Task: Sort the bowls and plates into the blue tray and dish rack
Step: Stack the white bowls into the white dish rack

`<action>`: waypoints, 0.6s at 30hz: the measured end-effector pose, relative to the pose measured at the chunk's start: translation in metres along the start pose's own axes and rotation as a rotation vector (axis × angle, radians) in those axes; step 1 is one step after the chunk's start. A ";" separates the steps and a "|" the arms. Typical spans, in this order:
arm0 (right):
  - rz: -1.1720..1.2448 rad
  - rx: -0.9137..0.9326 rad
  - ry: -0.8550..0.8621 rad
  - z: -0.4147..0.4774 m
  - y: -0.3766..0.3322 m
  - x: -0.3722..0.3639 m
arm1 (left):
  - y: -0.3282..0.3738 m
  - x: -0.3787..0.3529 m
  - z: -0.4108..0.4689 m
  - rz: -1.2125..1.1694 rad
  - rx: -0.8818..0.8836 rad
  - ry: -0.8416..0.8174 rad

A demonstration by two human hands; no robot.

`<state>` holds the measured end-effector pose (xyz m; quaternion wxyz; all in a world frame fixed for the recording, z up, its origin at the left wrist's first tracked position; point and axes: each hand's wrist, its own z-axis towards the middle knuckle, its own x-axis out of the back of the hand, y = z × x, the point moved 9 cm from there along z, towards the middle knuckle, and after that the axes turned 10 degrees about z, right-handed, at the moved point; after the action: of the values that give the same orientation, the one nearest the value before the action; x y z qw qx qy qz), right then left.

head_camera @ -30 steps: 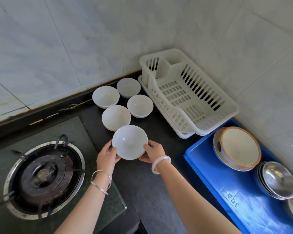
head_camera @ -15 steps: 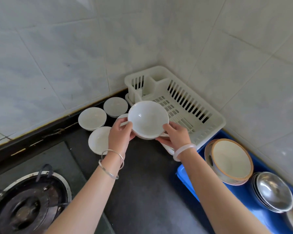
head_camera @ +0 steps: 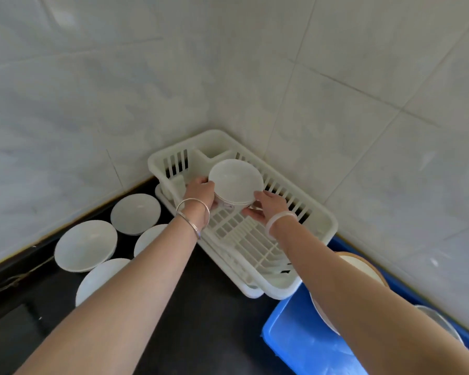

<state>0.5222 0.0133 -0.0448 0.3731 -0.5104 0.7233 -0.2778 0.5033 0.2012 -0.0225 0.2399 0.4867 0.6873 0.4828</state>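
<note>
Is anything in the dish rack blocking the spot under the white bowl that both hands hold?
Nothing visible does. The white bowl is held by the left hand and right hand over the far end of the dish rack, whose slotted floor shows no other dishes. The spot directly under the bowl is hidden.

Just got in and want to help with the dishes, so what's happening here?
A person holds one white bowl with the left hand and right hand, over the far end of the white dish rack in the corner. Whether it has touched down yet I cannot tell. Four more white bowls wait on the dark counter to the left. The blue tray on the right holds other dishes.
</note>
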 end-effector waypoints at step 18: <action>-0.143 0.012 0.093 0.090 0.018 -0.012 | -0.041 -0.032 0.076 -0.012 0.149 -0.087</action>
<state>0.5896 0.0289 -0.1066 0.3215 -0.5450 0.6998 -0.3314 0.5592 0.2023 -0.0956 0.2358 0.5197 0.7130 0.4074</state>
